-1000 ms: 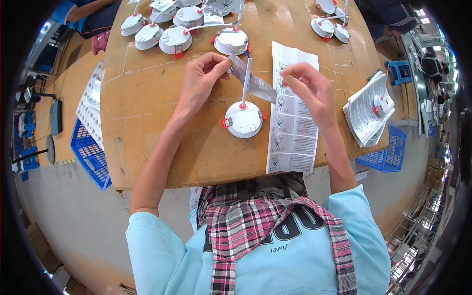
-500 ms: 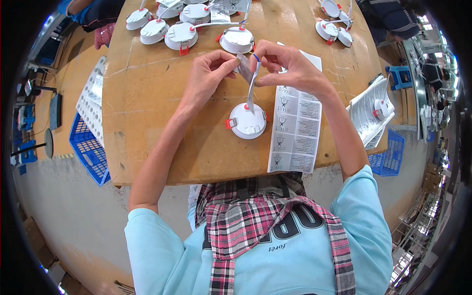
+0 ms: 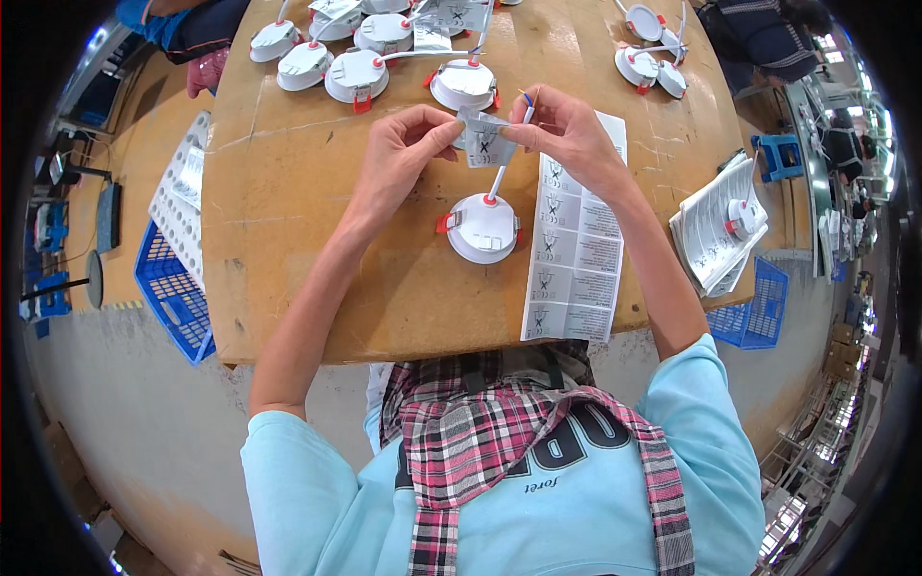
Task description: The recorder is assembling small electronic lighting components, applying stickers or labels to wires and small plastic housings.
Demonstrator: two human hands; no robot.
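A round white downlight [image 3: 485, 235] with red-tipped spring clips lies on the table before me. Its white cable [image 3: 497, 182] rises from a red grommet, ending in bare wires, one of them blue. Thumb and forefinger of my left hand [image 3: 401, 149] pinch one end of a small printed silver label [image 3: 486, 147]. My right hand [image 3: 573, 136] grips the cable near its end, its thumb against the label's other side. The label lies across the cable; whether it is stuck there I cannot tell. Beside my right forearm is a sheet of printed labels [image 3: 576, 264].
Several more downlights [image 3: 355, 77] stand at the far left, others [image 3: 638, 65] at the far right. A stack of label sheets [image 3: 715, 230] with a downlight on it lies at the right edge. Blue baskets [image 3: 171, 293] flank the table. People sit at the far corners.
The label has turned its printed face toward me and now spans between both hands. My right hand has moved slightly right with the cable end, tilting the cable.
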